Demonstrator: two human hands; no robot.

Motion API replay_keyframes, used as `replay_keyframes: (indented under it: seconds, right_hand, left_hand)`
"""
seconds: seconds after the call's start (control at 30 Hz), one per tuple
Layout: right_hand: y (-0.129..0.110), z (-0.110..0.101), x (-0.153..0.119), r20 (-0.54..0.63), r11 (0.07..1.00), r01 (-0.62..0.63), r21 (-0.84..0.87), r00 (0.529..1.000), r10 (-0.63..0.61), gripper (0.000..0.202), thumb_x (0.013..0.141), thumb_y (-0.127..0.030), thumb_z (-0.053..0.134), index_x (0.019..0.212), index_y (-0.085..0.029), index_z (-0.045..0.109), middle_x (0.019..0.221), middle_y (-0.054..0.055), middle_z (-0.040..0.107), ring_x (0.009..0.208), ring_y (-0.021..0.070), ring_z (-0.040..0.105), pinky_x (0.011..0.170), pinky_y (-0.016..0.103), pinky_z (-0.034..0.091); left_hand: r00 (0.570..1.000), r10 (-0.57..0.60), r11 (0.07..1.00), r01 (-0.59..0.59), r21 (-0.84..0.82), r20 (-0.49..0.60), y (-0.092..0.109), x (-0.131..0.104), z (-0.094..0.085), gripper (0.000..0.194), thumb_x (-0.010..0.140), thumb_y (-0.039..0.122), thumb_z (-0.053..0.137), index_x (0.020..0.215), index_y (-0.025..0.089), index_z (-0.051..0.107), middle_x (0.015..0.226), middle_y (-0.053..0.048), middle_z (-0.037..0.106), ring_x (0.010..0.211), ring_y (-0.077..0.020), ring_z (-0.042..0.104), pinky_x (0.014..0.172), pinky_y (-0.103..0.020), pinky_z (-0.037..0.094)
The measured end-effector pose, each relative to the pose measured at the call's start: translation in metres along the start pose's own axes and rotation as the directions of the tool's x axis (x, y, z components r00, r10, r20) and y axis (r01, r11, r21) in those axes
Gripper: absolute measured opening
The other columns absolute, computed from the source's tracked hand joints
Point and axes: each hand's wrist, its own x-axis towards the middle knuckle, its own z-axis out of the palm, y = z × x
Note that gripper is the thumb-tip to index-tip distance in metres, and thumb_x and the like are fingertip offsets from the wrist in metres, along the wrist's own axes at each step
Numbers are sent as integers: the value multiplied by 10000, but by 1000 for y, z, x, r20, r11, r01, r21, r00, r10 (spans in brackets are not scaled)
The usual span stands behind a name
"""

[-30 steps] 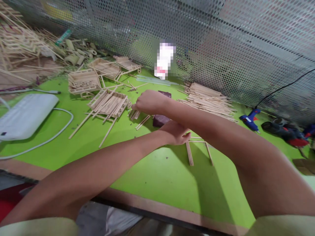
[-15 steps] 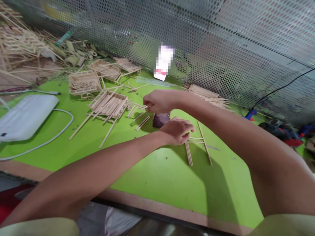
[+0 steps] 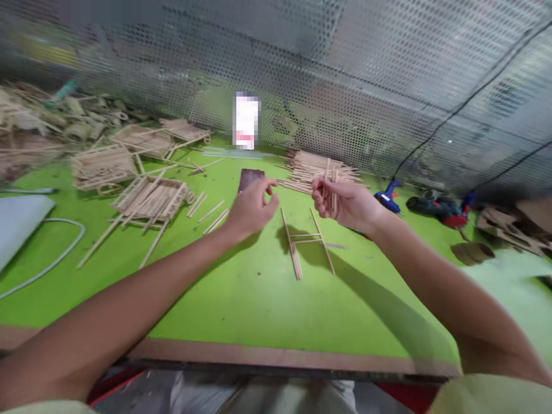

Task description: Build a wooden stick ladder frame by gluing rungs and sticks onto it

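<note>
The person wears a garment with pale yellow-green, plain cloth sleeves; the right sleeve (image 3: 487, 397) shows a wide, smooth, rounded hem, and the left sleeve (image 3: 47, 408) shows only a small edge. Both slim forearms, the left hand (image 3: 252, 210) and the right hand (image 3: 353, 202) are bare.

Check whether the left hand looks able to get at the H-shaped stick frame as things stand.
Probably yes: the left hand appears empty, the stick frame lies close on its right, and nothing visible stands between them. The right hand holds sticks farther right.
</note>
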Motion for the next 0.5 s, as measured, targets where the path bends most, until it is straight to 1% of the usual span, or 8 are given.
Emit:
replay_keyframes:
  seconds: [0.07,0.13,0.2,0.27,0.37,0.4,0.47,0.5]
  right_hand:
    - [10,-19,-16,-64,997,5,78,998,0,243,1111,-182,415,998,-234,624,831,-8,622,643,132,589,619,238,510]
    - [23,-35,-31,-94,991,11,134,996,2,191,1080,-163,466,1021,-238,632,874,-1,668,675,125,630,647,228,552]
    - [37,-49,-43,-98,984,10,180,995,8,185,1077,-156,478,1062,-233,646,913,14,705,713,122,670,673,219,586]
    - [52,-59,-54,-85,975,-7,221,996,26,217,1097,-155,454,1117,-218,661,963,39,740,757,125,708,708,222,618]
    - [72,-72,-66,-63,964,-48,260,996,66,262,1113,-148,433,1158,-190,688,1023,71,775,834,135,751,781,246,647]
    - [78,-76,-68,-64,965,-59,254,995,78,260,1108,-141,443,1146,-183,696,1016,72,777,826,135,750,767,245,643]
    - [87,-84,-70,-88,977,-66,202,992,86,228,1088,-126,485,1104,-176,708,958,59,768,739,125,715,641,217,592]
    - [91,-87,-70,-105,984,-70,166,991,88,210,1080,-124,506,1079,-175,710,926,53,759,688,119,686,570,204,546]
  left_hand:
    - [986,-169,985,169,27,-11,6,5,-20,280,1118,333,497,1321,210,646,1191,-160,736,869,-264,720,656,-353,545]
    - [947,-313,932,292,214,70,12,10,-40,271,1130,410,502,1146,211,686,1010,-121,755,790,-265,702,623,-339,483]
    - [879,-451,839,358,409,155,14,12,-58,345,1142,470,502,1002,208,677,857,-72,734,762,-253,685,635,-323,440]
    - [863,-477,809,356,468,167,9,12,-70,332,1135,448,542,937,203,646,744,-40,695,710,-244,660,635,-322,414]
    - [781,-550,814,422,399,297,-10,8,-76,385,1159,466,497,874,213,552,682,18,637,722,-208,681,680,-297,429]
    - [771,-546,829,443,341,328,-19,7,-75,394,1168,487,477,895,211,545,718,27,646,742,-194,686,702,-290,436]
    - [711,-611,791,526,314,348,-36,6,-73,362,1178,474,458,944,211,543,769,35,669,774,-180,685,738,-289,438]
    - [708,-617,786,536,308,342,-44,7,-72,352,1173,477,463,955,212,540,778,41,674,773,-173,672,745,-288,430]
